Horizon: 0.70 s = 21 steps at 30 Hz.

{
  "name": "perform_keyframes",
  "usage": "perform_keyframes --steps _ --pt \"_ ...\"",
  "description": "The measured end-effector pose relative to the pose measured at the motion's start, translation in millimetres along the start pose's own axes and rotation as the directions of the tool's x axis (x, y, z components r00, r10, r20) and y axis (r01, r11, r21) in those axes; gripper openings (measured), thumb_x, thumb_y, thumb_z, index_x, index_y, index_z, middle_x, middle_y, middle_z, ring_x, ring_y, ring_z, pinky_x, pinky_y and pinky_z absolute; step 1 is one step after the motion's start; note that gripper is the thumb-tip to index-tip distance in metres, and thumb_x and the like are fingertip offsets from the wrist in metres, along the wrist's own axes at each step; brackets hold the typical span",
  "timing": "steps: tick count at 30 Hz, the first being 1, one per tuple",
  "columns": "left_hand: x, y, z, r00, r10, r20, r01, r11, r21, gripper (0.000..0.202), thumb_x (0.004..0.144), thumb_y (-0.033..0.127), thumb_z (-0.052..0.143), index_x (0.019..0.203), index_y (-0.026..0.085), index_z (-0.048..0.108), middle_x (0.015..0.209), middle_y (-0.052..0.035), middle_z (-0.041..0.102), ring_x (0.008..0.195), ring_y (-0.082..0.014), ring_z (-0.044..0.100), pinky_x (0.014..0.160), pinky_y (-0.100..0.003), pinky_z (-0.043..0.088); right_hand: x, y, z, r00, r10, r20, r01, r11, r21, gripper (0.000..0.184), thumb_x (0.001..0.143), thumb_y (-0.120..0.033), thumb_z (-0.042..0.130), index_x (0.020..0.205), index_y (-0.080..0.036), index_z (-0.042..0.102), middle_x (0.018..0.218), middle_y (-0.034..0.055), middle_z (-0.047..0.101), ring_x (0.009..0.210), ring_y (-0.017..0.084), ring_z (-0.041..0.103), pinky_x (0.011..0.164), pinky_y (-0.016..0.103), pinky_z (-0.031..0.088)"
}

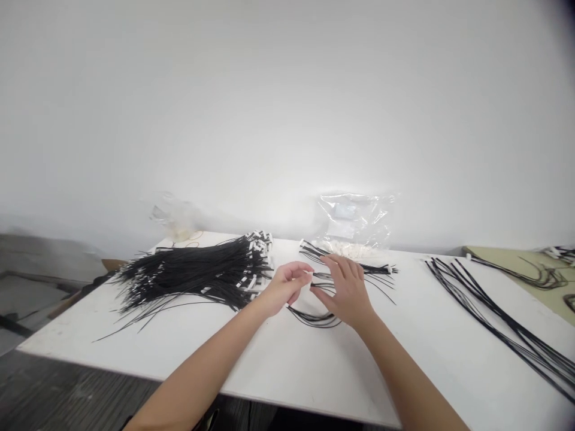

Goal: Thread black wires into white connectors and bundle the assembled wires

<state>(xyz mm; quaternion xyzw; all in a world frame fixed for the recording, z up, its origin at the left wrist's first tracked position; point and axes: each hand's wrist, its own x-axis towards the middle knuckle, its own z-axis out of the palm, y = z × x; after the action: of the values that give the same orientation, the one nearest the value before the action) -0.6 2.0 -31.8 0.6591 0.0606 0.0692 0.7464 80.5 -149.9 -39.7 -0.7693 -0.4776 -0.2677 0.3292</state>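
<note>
My left hand [286,288] has thumb and index finger closed on a small white connector [310,277], partly covered by the fingertips. Black wires [324,276] run from beside the connector toward my right hand [347,291]. That hand is held around these wires with thumb and fingers apart; its palm side is hidden. Beneath both hands a loose bundle of black wires [314,322] curves over the white table [287,365]. Just behind my right hand lies another bundle of black wires [377,269] with white connectors at its ends.
On the left is a large pile of black wires [193,269] with white connectors. A clear plastic bag [354,221] of small white pieces stands at the wall, another clear bag [173,218] farther left. Long black wires [498,317] and a yellowish-green surface [516,266] are at right.
</note>
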Motion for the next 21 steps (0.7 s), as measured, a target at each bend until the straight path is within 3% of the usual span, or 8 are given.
perform_keyframes --steps 3,5,7,9,14,16,18,21 --pt "-7.9 9.9 0.6 0.993 0.019 0.112 -0.029 0.995 0.092 0.042 0.070 0.042 0.058 0.105 0.018 0.053 0.073 0.0002 0.056 0.030 0.0028 0.027 0.031 -0.016 0.015 -0.8 -0.2 0.8 0.956 0.213 0.200 -0.268 0.914 0.306 0.030 0.081 -0.037 0.046 0.104 -0.020 0.053 0.084 0.0056 0.062 0.078 0.019 0.058 0.069 0.033 0.044" --pt "-11.8 15.9 -0.3 0.986 0.024 0.168 -0.044 0.992 0.120 0.047 0.068 0.038 0.061 0.109 0.019 0.051 0.076 -0.0007 0.057 0.032 0.0027 0.028 0.032 -0.016 0.018 0.4 2.7 1.7 0.851 0.432 0.298 -0.524 0.670 0.526 0.028 0.084 -0.042 0.040 0.091 -0.019 0.055 0.059 -0.0001 0.056 0.054 0.015 0.054 0.056 0.029 0.045" --pt "-13.5 20.8 -3.9 0.980 0.031 0.199 -0.054 0.992 0.110 0.045 0.067 0.035 0.063 0.106 0.017 0.052 0.069 0.0003 0.056 0.032 0.0021 0.027 0.032 -0.015 0.016 4.4 11.3 -2.7 0.720 0.626 0.300 -0.595 0.334 0.731 0.036 0.084 -0.051 0.035 0.086 -0.019 0.052 0.048 -0.0047 0.043 0.044 0.013 0.048 0.052 0.030 0.046" --pt "-14.0 25.1 -8.8 0.975 0.052 0.215 -0.059 0.998 0.026 0.037 0.071 0.036 0.058 0.100 0.013 0.054 0.058 0.0013 0.053 0.031 0.0016 0.023 0.032 -0.016 0.012 9.6 25.1 -16.9 0.665 0.686 0.297 -0.453 0.054 0.890 0.041 0.083 -0.056 0.029 0.085 -0.020 0.049 0.049 -0.0068 0.037 0.042 0.011 0.043 0.053 0.033 0.046" --pt "-16.6 33.4 -3.3 0.988 0.142 0.067 -0.114 0.941 -0.318 0.032 0.076 0.039 0.048 0.094 0.014 0.054 0.043 0.0050 0.043 0.030 -0.0021 0.023 0.033 -0.016 0.013 12.3 39.7 -76.3 0.721 0.659 0.215 0.007 -0.317 0.948 0.022 0.084 -0.042 0.041 0.083 -0.023 0.050 0.057 -0.0061 0.041 0.052 0.008 0.046 0.068 0.031 0.047" --pt "-18.3 35.3 14.1 0.991 0.128 0.023 -0.106 0.899 -0.425 0.030 0.076 0.039 0.045 0.094 0.017 0.054 0.041 0.0063 0.040 0.029 -0.0033 0.021 0.033 -0.017 0.014 7.7 22.9 -90.5 0.675 0.696 0.244 0.077 -0.396 0.915 0.025 0.082 -0.046 0.043 0.088 -0.023 0.052 0.067 -0.0039 0.049 0.064 0.010 0.052 0.072 0.033 0.047" --pt "-21.7 37.3 39.2 0.991 0.128 -0.040 -0.132 0.873 -0.470 0.025 0.076 0.039 0.046 0.087 0.018 0.054 0.039 0.0066 0.039 0.028 -0.0037 0.021 0.033 -0.017 0.014 0.7 -1.9 -95.5 0.630 0.708 0.319 0.020 -0.426 0.904 0.027 0.080 -0.047 0.048 0.092 -0.024 0.052 0.076 -0.0031 0.053 0.071 0.013 0.055 0.073 0.036 0.048" --pt "-38.8 42.6 82.1 0.964 0.146 -0.222 -0.221 0.903 -0.369 0.022 0.076 0.039 0.046 0.074 0.018 0.053 0.038 0.0067 0.036 0.028 -0.0041 0.021 0.033 -0.018 0.015 -13.6 -30.7 -100.0 0.614 0.717 0.330 -0.109 -0.337 0.935 0.025 0.079 -0.047 0.050 0.092 -0.026 0.052 0.067 -0.0054 0.050 0.056 0.011 0.051 0.058 0.032 0.048"
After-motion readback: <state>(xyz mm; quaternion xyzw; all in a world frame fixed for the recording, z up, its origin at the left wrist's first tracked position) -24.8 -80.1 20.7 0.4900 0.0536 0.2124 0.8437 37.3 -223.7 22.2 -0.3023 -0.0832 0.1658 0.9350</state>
